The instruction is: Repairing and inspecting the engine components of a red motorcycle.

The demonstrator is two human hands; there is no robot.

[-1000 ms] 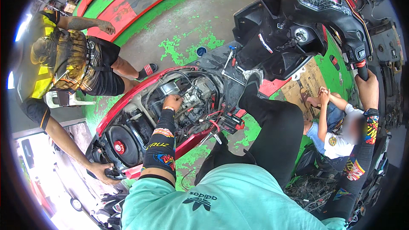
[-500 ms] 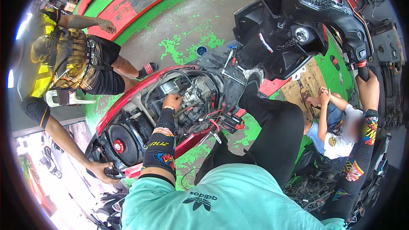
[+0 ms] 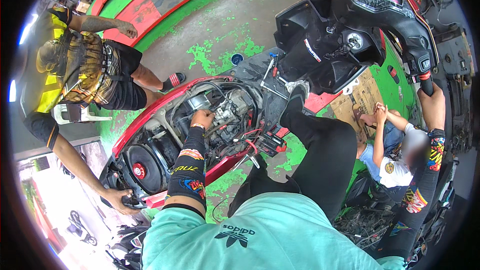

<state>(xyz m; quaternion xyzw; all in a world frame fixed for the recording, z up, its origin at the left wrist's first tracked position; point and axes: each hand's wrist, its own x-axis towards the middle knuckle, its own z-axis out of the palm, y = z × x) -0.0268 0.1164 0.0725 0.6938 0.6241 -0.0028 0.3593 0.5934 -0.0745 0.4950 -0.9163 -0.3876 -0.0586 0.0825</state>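
A scooter with red side panels (image 3: pixel 142 115) has its seat area uncovered, showing the engine parts (image 3: pixel 232 112) inside. My left hand (image 3: pixel 202 119) reaches into this opening, fingers closed beside a metal engine part; what they hold, if anything, is hidden. At the far right, my right hand (image 3: pixel 432 105) is wrapped around the black handlebar grip (image 3: pixel 425 86). A battery with red and black casing (image 3: pixel 272 143) sits at the near edge of the opening, with red leads by it. A round black cap with a red centre (image 3: pixel 139 171) lies toward the tail.
A co-worker (image 3: pixel 75 70) stands at the left, one hand (image 3: pixel 122 201) on the scooter's tail. Another person (image 3: pixel 395 155) sits at the right, hands together. Tools, including a long-handled wrench (image 3: pixel 270 87), lie on the footboard (image 3: pixel 265 105). A blue cup (image 3: pixel 237 59) stands on the floor.
Both my hands keep their places on the engine area and the handlebar grip. Outside at the lower left, a vehicle in the bright area has shifted down and right.
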